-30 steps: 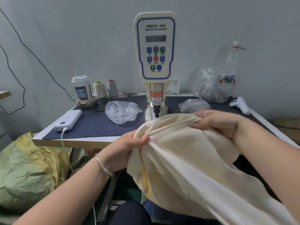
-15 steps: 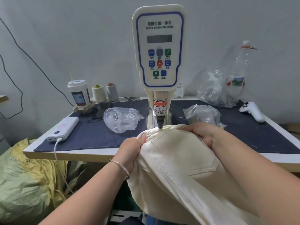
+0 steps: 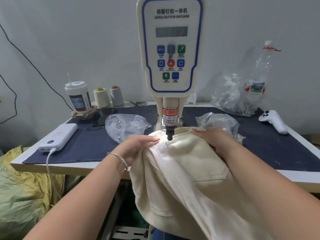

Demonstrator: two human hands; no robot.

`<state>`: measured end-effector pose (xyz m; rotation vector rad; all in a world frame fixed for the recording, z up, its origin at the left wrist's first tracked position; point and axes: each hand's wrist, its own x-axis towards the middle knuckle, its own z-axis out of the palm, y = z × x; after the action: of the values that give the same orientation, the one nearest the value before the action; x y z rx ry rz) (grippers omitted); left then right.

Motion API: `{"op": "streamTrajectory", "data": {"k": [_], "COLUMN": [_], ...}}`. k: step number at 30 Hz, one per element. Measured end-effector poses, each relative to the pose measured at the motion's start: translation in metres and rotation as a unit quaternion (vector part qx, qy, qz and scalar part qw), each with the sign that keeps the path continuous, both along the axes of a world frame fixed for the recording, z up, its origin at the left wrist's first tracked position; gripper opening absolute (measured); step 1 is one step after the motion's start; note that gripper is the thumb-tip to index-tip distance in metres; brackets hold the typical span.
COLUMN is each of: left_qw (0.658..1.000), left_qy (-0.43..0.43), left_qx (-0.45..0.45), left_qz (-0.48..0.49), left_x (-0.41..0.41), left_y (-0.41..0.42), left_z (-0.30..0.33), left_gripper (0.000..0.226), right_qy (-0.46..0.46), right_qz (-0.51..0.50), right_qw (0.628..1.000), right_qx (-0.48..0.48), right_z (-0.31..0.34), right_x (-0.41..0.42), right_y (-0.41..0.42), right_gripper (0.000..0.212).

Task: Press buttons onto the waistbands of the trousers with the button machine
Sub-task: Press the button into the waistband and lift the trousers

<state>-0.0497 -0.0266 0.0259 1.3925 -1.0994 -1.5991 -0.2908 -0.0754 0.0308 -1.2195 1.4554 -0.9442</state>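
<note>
Cream trousers (image 3: 187, 170) are draped over the front edge of the table (image 3: 52, 166), waistband end up on the bed of the button machine (image 3: 170, 49); the rest of the garment hangs down off the edge toward the person. The dark punch tip (image 3: 169, 135) stands directly over the waistband edge — whether it touches the cloth cannot be told from this view. Left hand (image 3: 138, 146) lies on the fabric just left of the punch, fingers nearly straight and pointing right toward the tip, pressing the cloth flat rather than gripping it. Right hand (image 3: 213, 137) lies over the waistband just right of the punch, fingers curved down on the fabric; the fingertips are hidden by folds, so whether it pinches or only presses cannot be told. The waistband runs left–right between the two hands, punch roughly midway; the left fingertips look the nearer of the two to the tip. Judgement: the coming move is fine positioning of the band under the punch before pressing, and it turns on sliding the cloth along that left–right line. Risk: fingers close to the punch — the machine's own label warns of this. A clear bag of metal buttons (image 3: 126, 125) lies just beyond the left hand.
</note>
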Motion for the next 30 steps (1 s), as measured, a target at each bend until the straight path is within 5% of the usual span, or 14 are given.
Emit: {"op": "streamTrajectory", "data": {"k": [4, 10, 17, 30], "left_qw": [0.996, 0.984, 0.967, 0.918], "left_qy": [-0.041, -0.148, -0.143, -0.279], "left_qx": [0.019, -0.101, -0.203, -0.271], "left_qz": [-0.072, 0.011, 0.049, 0.072], "left_x": [0.019, 0.009, -0.005, -0.008], "left_y": [-0.002, -0.008, -0.003, -0.009], "left_z": [-0.003, -0.021, -0.038, -0.043], "left_gripper": [0.026, 0.029, 0.038, 0.041], "right_qy": [0.097, 0.167, 0.250, 0.534], "right_qz": [0.009, -0.001, -0.035, -0.055], "right_qw": [0.994, 0.980, 0.951, 0.808], "right_qx": [-0.045, -0.108, -0.178, -0.242], "right_z": [-0.008, -0.022, -0.036, -0.050], "right_x": [0.007, 0.001, 0.001, 0.013], "right_y": [-0.009, -0.010, -0.009, 0.000], "right_gripper": [0.036, 0.047, 0.057, 0.051]}}
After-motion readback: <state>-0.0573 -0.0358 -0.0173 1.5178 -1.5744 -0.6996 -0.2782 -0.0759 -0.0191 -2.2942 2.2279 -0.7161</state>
